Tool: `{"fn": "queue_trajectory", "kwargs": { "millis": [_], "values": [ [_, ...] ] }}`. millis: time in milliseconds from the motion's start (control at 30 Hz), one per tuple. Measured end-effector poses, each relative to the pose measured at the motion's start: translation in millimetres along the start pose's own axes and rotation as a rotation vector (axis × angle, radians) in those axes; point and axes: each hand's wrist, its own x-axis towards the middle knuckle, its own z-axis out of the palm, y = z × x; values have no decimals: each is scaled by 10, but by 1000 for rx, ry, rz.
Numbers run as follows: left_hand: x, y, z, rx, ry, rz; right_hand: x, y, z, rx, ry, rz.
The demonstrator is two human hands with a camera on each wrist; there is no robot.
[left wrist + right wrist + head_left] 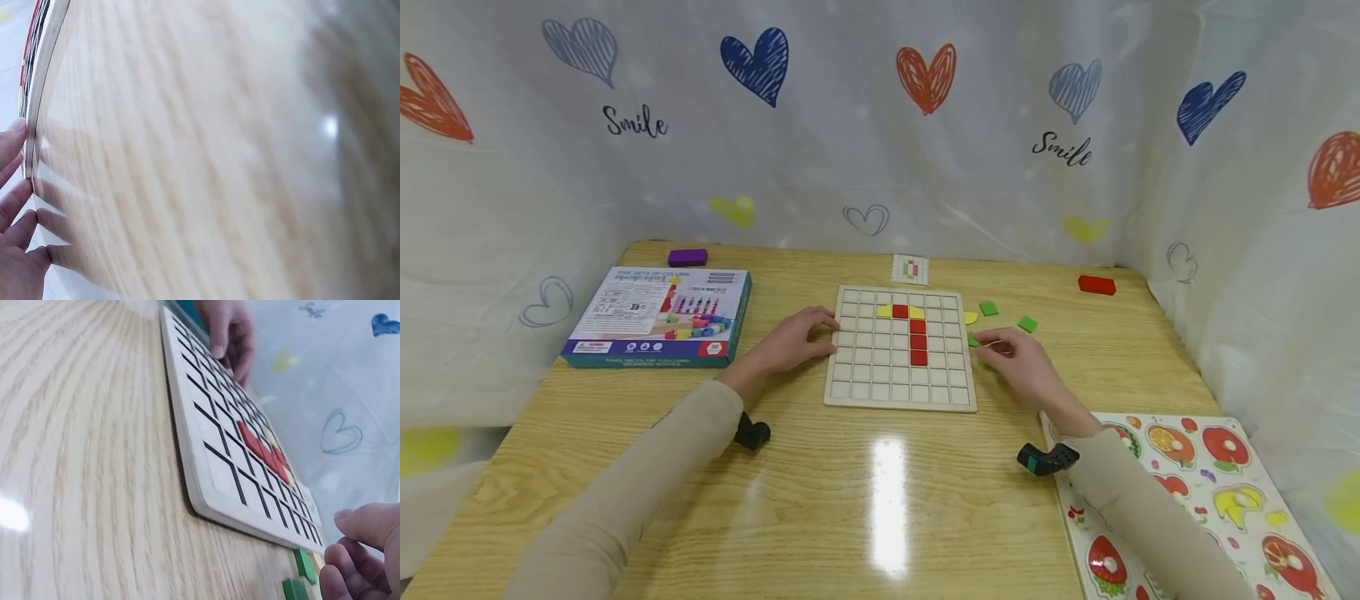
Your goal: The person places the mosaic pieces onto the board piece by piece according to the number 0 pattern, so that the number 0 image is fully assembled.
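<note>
A wooden grid board point(857, 392) lies mid-table. Several red square tiles point(918, 342) form a column in it, with another red tile above and yellow quarter-round tiles point(885, 312) beside that one. My left hand point(790, 340) rests at the board's left edge, thumb and fingers spread along the rim. Just off the right edge is my right hand point(1018, 360), thumb and forefinger apart. Its fingertips are right by a green tile point(973, 340). In the right wrist view, the right hand point(362, 556) has nothing visible between thumb and fingers; green tiles point(305, 566) lie below.
More green tiles point(988, 308) and a yellow piece point(971, 317) lie right of the board. Behind it is a pattern card point(910, 269). A game box point(655, 317) and purple block point(688, 257) stand left; a red block point(1097, 285) and fruit puzzle board point(1210, 492) are right.
</note>
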Motion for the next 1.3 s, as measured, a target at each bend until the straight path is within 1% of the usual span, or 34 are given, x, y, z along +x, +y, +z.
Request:
{"fn": "queue_trajectory", "kwargs": {
  "millis": [133,267,400,667,767,933,1167,1300],
  "values": [
    [0,5,-11,-1,1,-3,-34,145,-189,-4,4,78],
    [2,2,-18,2,2,-3,-43,259,-310,-23,-10,105],
    [8,-8,-12,9,0,-1,-32,331,-366,-69,-35,99],
    [-4,15,-12,4,-5,0,57,351,-316,-154,-60,25],
    [-13,23,-11,7,-3,4,96,342,-283,-161,-62,-10],
    [-18,35,-4,10,1,2,136,307,-238,-158,-73,-42],
    [-17,42,-2,11,2,-10,150,282,-214,-222,-93,-147],
    [-17,33,-2,11,2,-5,138,290,-221,-246,-89,-162]
  ]
}}
